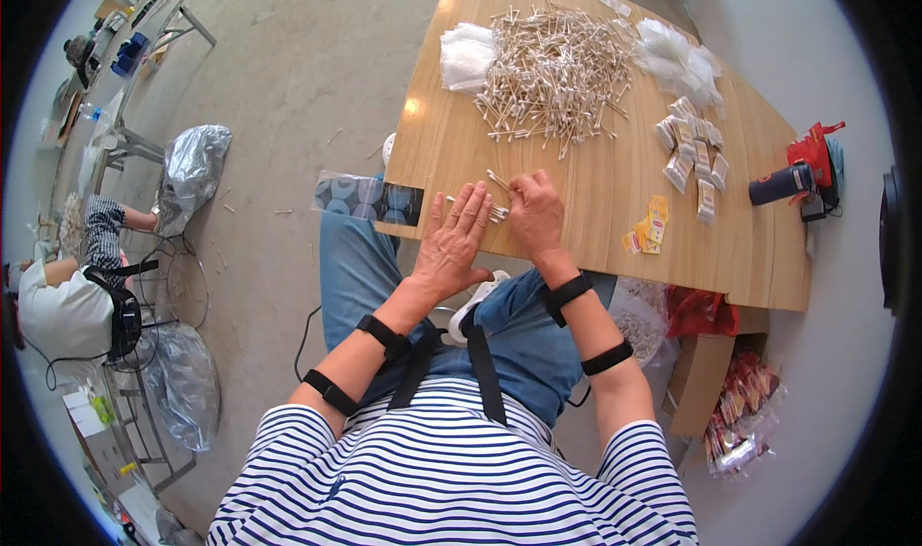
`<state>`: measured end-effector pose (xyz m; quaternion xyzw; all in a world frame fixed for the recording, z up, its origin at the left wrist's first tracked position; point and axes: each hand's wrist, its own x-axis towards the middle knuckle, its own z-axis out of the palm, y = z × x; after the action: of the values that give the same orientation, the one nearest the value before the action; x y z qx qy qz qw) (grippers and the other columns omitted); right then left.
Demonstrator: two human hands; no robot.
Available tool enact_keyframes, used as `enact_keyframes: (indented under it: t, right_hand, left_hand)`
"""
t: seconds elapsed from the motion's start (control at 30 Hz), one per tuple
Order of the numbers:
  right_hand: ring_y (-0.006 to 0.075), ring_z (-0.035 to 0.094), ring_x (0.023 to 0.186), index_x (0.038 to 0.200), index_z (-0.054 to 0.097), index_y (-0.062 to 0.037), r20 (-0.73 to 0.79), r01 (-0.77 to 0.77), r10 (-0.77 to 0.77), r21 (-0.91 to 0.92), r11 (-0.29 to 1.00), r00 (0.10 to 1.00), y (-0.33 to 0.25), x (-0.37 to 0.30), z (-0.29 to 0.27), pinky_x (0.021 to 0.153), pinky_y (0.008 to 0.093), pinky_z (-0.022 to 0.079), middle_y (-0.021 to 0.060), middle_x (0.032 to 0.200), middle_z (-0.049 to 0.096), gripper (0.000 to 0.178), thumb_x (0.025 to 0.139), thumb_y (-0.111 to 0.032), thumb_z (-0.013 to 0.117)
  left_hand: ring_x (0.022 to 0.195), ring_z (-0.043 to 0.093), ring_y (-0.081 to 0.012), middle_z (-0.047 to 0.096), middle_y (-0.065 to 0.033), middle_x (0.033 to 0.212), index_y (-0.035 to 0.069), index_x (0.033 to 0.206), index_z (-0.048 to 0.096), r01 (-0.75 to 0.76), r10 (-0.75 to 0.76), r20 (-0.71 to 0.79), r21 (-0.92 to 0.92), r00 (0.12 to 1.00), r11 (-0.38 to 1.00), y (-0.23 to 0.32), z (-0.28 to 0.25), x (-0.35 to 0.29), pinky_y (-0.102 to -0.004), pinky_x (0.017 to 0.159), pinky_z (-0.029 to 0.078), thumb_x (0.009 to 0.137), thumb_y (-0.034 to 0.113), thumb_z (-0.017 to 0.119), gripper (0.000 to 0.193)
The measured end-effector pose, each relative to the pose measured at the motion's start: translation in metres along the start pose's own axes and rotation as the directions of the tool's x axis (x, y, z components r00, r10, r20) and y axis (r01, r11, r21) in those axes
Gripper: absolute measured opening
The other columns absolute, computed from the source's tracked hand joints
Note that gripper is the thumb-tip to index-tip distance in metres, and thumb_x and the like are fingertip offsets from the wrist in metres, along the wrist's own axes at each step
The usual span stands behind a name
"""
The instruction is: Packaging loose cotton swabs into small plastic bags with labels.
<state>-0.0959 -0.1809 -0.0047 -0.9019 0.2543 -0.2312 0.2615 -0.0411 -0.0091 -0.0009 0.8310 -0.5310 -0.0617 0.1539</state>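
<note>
My left hand (451, 234) lies flat at the near edge of the wooden table (691, 258), its fingers stretched out. A few cotton swabs (498, 214) show beside its fingertips, partly covered by the hand. Just to the right, my right hand (538, 212) is closed in a pinch on a cotton swab (496, 177) whose tip points far left. How many swabs it holds is hidden. Beyond both hands spreads a big loose pile of cotton swabs (557, 75). A dark patterned sheet (370, 198) sticks out over the table's left corner, next to my left hand.
Clear plastic bags lie left (468, 58) and right (678, 61) of the pile. Small white packs (693, 147) and yellow cards (651, 227) sit to the right, near a dark bottle (780, 184). Below stands a cardboard box (703, 383). Another person (72, 306) sits far left.
</note>
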Motion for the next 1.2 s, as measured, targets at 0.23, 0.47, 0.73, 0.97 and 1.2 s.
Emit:
enact_keyframes:
  t: [0.23, 0.47, 0.73, 0.97, 1.2]
  right_hand:
    - [0.0399, 0.064, 0.081, 0.086, 0.067, -0.0053, 0.110, 0.119, -0.132, 0.118, 0.986, 0.985, -0.008, -0.006, 0.004, 0.071, 0.0482, 0.052, 0.0169, 0.093, 0.062, 0.007, 0.084, -0.003, 0.061]
    - [0.0362, 0.066, 0.085, 0.096, 0.072, -0.0094, -0.083, 0.046, -0.066, -0.219, 0.975, 0.994, 0.005, 0.069, 0.015, 0.074, 0.0450, 0.053, 0.0148, 0.095, 0.063, 0.014, 0.085, -0.007, 0.062]
    - [0.0369, 0.064, 0.084, 0.084, 0.064, -0.0069, 0.091, 0.159, -0.141, -0.242, 0.957, 0.986, 0.028, 0.064, 0.008, 0.074, 0.0487, 0.050, 0.0158, 0.094, 0.060, 0.006, 0.084, -0.006, 0.059]
    - [0.0373, 0.065, 0.084, 0.084, 0.063, -0.0060, 0.084, 0.088, -0.069, -0.242, 0.966, 0.994, 0.020, 0.034, -0.008, 0.074, 0.0478, 0.052, 0.0149, 0.091, 0.062, 0.002, 0.084, -0.007, 0.062]
    - [0.0355, 0.068, 0.085, 0.089, 0.064, -0.0072, -0.050, -0.149, 0.141, -0.266, 0.952, 0.989, 0.023, 0.047, -0.011, 0.072, 0.0454, 0.055, 0.0126, 0.094, 0.064, 0.009, 0.084, -0.014, 0.067]
  left_hand:
    - [0.153, 0.012, -0.0288, 0.018, -0.0142, 0.164, 0.001, 0.154, 0.025, 0.016, -0.018, -0.037, -0.045, 0.999, 0.999, -0.003, 0.001, 0.000, -0.0546, 0.123, 0.005, 0.054, 0.053, 0.087, 0.129]
    - [0.153, 0.013, -0.0287, 0.019, -0.0134, 0.164, 0.002, 0.154, 0.026, 0.001, -0.001, 0.008, -0.005, 1.000, 1.000, 0.000, 0.000, 0.000, -0.0561, 0.123, 0.003, 0.055, 0.051, 0.087, 0.126]
    - [0.153, 0.015, -0.0275, 0.020, -0.0127, 0.163, 0.002, 0.154, 0.027, 0.008, -0.008, 0.000, -0.034, 1.000, 0.999, 0.002, -0.002, 0.001, -0.0554, 0.123, 0.004, 0.055, 0.051, 0.087, 0.126]
    - [0.153, 0.015, -0.0278, 0.020, -0.0133, 0.163, 0.001, 0.154, 0.027, 0.016, -0.015, 0.012, -0.030, 1.000, 0.999, 0.000, -0.004, 0.002, -0.0552, 0.123, 0.005, 0.055, 0.050, 0.088, 0.126]
    - [0.153, 0.015, -0.0286, 0.020, -0.0132, 0.163, 0.001, 0.154, 0.026, 0.004, -0.004, -0.015, -0.033, 1.000, 0.999, 0.002, -0.006, 0.002, -0.0546, 0.123, 0.006, 0.054, 0.049, 0.088, 0.128]
